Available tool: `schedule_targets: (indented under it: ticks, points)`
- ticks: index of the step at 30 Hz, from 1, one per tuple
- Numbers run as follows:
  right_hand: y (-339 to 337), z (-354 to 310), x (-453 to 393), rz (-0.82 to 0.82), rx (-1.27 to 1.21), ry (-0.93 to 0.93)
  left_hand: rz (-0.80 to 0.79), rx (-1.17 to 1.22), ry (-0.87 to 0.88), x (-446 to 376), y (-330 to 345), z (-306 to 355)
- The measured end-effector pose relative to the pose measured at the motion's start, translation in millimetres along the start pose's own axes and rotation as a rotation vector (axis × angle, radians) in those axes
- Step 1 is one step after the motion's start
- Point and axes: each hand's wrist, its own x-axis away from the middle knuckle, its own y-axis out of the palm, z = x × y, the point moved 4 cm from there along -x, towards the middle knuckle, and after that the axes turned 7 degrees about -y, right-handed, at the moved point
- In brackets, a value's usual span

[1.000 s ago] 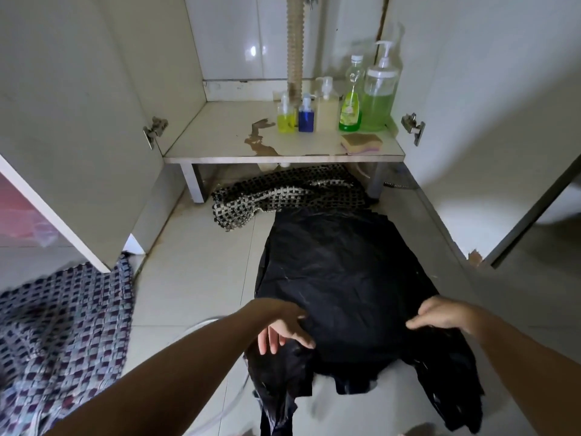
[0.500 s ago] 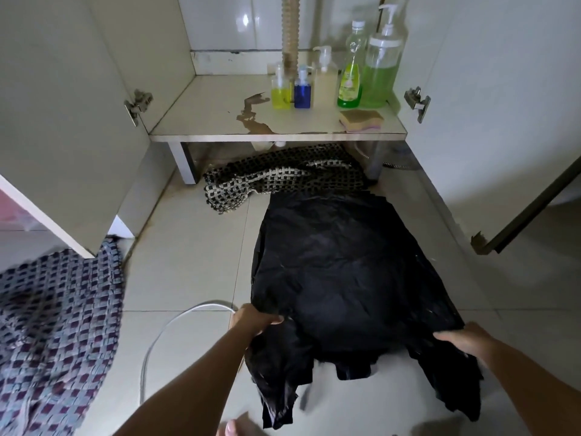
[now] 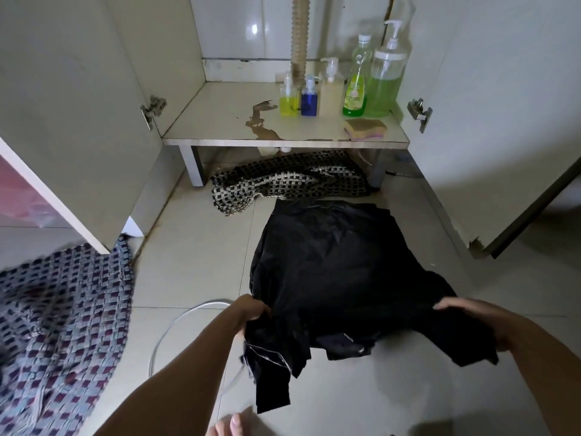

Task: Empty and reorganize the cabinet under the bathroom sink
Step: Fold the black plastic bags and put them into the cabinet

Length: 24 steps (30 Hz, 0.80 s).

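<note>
- Left hand (image 3: pixel 251 311), lower middle of the frame, has its fingers curled tight around the near left edge of the black cloth (image 3: pixel 339 278), bunching it up.
- Right hand (image 3: pixel 471 316), lower right, is on the near right corner of the same cloth. Fingers look bent over the fabric, but it's blurry, so I can't tell if it's really gripping or just resting on top.
- The cloth is spread on the tiled floor (image 3: pixel 195 265) in the centre of the frame, in front of the open cabinet, with its near edge lifted and crumpled between the hands.
- Cabinet shelf (image 3: pixel 226 121), upper middle, has a peeled patch on its surface. Bottles are lined up at the back right: a small yellow bottle (image 3: pixel 288 100), a blue bottle (image 3: pixel 309 100), a pale pump bottle (image 3: pixel 331 86), a green dish soap bottle (image 3: pixel 356 86) and a big pump bottle (image 3: pixel 385 77) of green liquid.
- A sponge (image 3: pixel 364 129) sits at the front right edge of the shelf.
- A checked black-and-white mat (image 3: pixel 283 180) is bunched up under the shelf, just behind the cloth.
- Another checked mat (image 3: pixel 59 325) is at the lower left.
- A thin white hose (image 3: pixel 176 322) loops on the floor by the left forearm.
</note>
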Motion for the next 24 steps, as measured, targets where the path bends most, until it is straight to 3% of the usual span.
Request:
schedule_targets:
  ticks: [4,7,10,13,19,22,24]
  points:
    - [12,-27,25,-0.055,-0.254,-0.016,0.014,-0.356,0.036,16,-24,15]
    - [18,-45,26,-0.069,-0.587,-0.110,-0.004,-0.405,0.028,32,-46,30]
    - [20,-75,21,-0.083,-1.064,-0.283,-0.116,-0.056,-0.012,44,-71,44]
    - [23,-109,5,-0.041,-1.222,-0.338,-0.293,0.315,0.021,41,-86,63]
    - [30,-145,-71,0.104,-1.199,-0.246,-0.289,0.695,0.130,-1,-94,114]
    - [28,-154,-98,0.084,-1.185,-0.259,-0.450,0.958,0.261,-27,-96,137]
    - [25,-154,-110,0.069,-1.197,-0.264,-0.366,1.000,0.348,-53,-101,138]
